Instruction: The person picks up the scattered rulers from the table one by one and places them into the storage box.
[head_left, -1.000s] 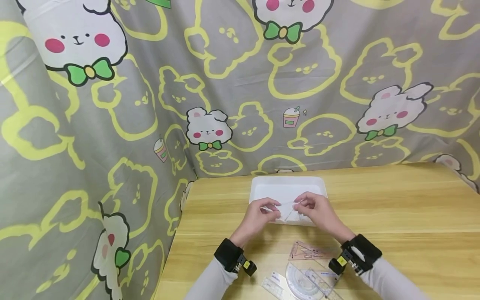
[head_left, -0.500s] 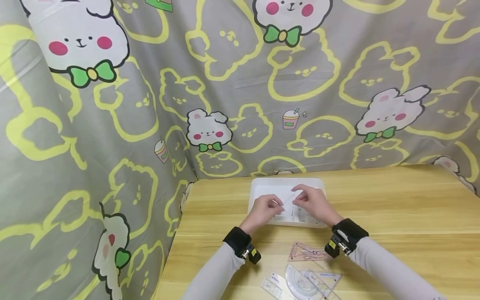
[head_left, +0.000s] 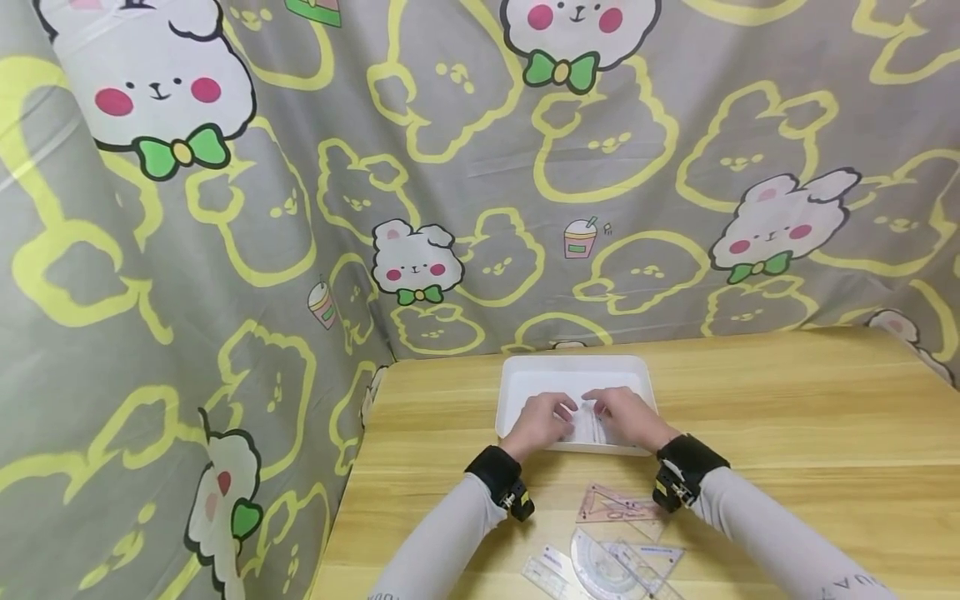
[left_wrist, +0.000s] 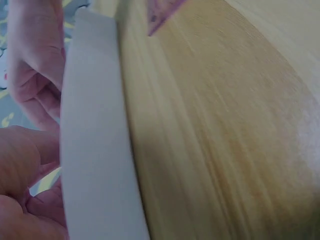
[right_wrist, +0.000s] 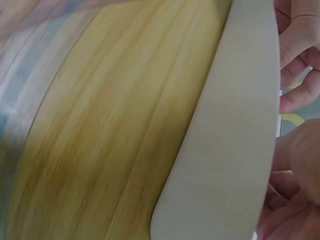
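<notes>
Clear plastic ruler [head_left: 589, 423] is lying inside white tray [head_left: 525, 377] at table's [head_left: 787, 417] 12 o'clock edge. Left hand [head_left: 542, 423] & right hand [head_left: 624, 417] are resting on it close together, fingers curled over its ends; exact grip can't tell. Pink set square [head_left: 611, 505], protractor [head_left: 600, 571] etc. are lying at 6 o'clock.

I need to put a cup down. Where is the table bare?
The table is bare right of the white tray, and in a narrower strip left of it. Crowded: both hands in the tray, clear rulers at the near edge.
</notes>
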